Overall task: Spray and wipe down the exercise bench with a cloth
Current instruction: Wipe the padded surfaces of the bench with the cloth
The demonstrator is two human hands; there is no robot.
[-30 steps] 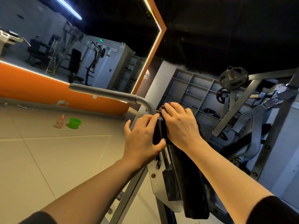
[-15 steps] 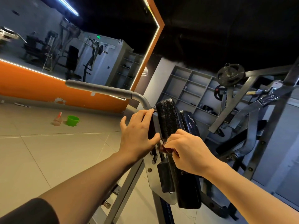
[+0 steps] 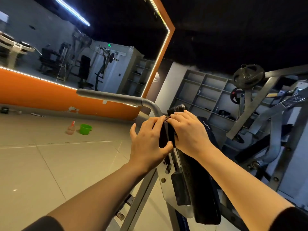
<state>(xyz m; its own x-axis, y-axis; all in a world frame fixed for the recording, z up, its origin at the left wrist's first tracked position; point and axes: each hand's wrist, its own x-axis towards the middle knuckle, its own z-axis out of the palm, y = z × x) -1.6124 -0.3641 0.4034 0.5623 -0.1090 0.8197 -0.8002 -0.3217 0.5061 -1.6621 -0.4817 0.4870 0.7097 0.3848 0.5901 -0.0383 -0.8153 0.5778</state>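
Since half a second ago, my right hand (image 3: 190,132) has climbed from low on the black bench pad (image 3: 198,185) to its upper end, where it now lies across the pad with fingers bent over a dark reddish cloth (image 3: 167,117). Only a sliver of that cloth peeks out at my fingertips; the rest is buried under the hand, so I cannot tell how it is folded. My left hand (image 3: 148,144) holds as before: fingers wrapped over the pad's near edge, thumb pressing from below, that grip pinching the pad's side. Both grips sit just beside each other, fingertips nearly touching.

The pad stands tilted on edge on a pale metal bracket (image 3: 166,194), its far face hidden from me. A grey tube handle (image 3: 113,97) curves in behind my hands. My forearms run out of the bottom of the frame, dark sleeves (image 3: 293,219) cut off at the corners.

Well apart on the tiled floor (image 3: 50,164) stand a spray bottle with a red top (image 3: 71,128) and a green bucket (image 3: 85,129), just beside each other. A weight plate (image 3: 249,76) hangs on a grey frame at right; a plate of lettering on that frame is too blurred to read. Grey shelving (image 3: 205,95) holds dim shapes I cannot identify. A green sign glows in the wall mirror (image 3: 83,55), unreadable.
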